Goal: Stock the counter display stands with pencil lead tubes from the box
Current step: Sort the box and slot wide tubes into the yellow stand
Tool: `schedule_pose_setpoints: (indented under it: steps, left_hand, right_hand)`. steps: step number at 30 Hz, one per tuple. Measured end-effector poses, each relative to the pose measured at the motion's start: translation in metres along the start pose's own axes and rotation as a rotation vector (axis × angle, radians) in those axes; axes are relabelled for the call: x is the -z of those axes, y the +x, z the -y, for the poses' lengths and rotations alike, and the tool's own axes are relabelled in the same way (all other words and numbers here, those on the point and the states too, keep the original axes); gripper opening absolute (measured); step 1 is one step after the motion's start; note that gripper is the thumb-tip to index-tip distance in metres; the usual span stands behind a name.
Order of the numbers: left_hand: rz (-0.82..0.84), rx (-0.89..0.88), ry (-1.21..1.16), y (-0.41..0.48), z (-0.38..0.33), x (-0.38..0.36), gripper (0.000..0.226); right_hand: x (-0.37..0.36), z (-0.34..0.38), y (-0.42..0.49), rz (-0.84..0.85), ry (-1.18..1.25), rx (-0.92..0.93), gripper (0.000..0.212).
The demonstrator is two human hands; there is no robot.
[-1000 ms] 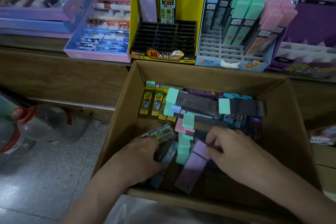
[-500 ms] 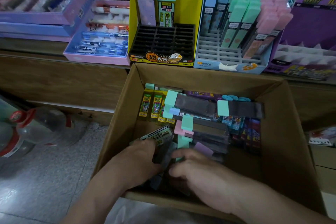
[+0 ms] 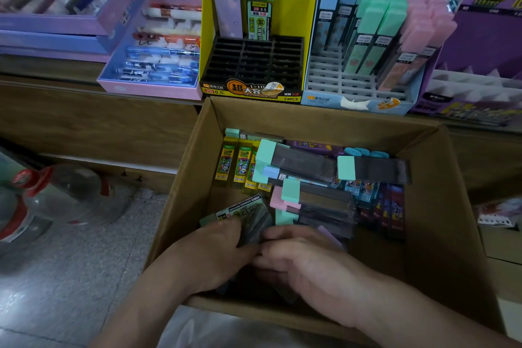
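Now left hand (image 3: 214, 248) grips tubes (image 3: 248, 213) — long axis slanting far-right (right hand (image 3: 305, 263) grip unclear).

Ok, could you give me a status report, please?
Left hand grips lead tubes in box; right hand beside it, grasp unclear. Yellow stand mostly empty.

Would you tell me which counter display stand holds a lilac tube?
The yellow stand, left of the blue stand, which holds only blue, green and pink tubes.

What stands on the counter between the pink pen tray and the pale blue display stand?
In the head view, the yellow display stand, holding just two lead tubes at its back.
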State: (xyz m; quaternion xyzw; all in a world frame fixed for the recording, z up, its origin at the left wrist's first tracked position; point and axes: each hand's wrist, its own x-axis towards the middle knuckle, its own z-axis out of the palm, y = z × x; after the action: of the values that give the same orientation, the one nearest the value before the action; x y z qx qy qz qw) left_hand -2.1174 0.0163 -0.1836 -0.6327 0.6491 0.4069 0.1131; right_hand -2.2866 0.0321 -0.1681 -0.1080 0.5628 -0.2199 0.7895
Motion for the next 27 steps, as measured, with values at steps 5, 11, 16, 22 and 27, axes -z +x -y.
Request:
schedule_pose_setpoints:
  steps: [5,11,16,22,27]
  left_hand:
    - [-0.031,0.018,-0.05,0.0,0.002,-0.001,0.031]
    - [-0.157,0.021,-0.336,0.0,-0.001,0.01,0.014]
    - [-0.299,0.046,-0.637,0.003,-0.003,0.02,0.018]
    - [-0.405,0.059,-0.608,0.006,-0.011,0.028,0.016]
    - [-0.48,0.119,-0.533,0.008,-0.012,0.024,0.02]
  right_hand:
    - [0.002,0.004,-0.003,0.069,-0.009,0.033,0.038]
    - [0.006,0.035,-0.001,0.011,-0.535,0.432,0.035]
    - [0.0,0.075,0.03,-0.205,-0.978,0.915,0.038]
    - [-0.022,0.102,0.08,-0.322,-1.398,1.069,0.041]
    - [-0.031,0.097,0.102,-0.395,-1.619,1.018,0.035]
